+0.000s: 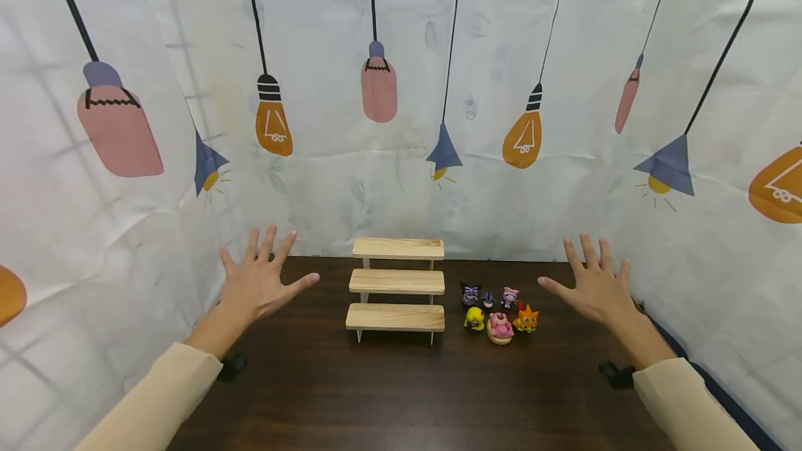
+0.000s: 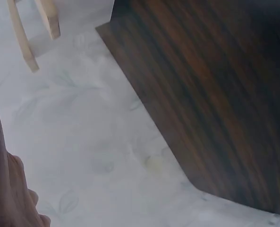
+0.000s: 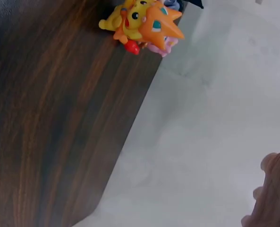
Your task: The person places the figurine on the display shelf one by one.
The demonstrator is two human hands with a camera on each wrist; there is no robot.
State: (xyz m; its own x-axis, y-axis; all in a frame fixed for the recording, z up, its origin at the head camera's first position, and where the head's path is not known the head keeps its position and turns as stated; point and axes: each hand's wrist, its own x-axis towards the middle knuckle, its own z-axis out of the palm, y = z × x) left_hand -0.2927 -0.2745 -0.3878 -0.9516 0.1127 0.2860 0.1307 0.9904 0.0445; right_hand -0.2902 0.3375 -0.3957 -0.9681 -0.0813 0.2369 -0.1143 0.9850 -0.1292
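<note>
My left hand is held up with fingers spread, left of a three-tier wooden shelf and touching nothing. On the right, my right hand is likewise spread and holds nothing. Between the shelf and that hand stand several small toy figures: an orange figure nearest the hand, a pink figure on a round base, a yellow figure, a dark purple figure, a tiny dark figure and a small pink-and-white figure. In the right wrist view the orange figure overlaps others.
Everything stands on a dark wood-grained table. A white curtain printed with hanging lamps closes off the back and both sides. Black straps show at both wrists, by the cream sleeves.
</note>
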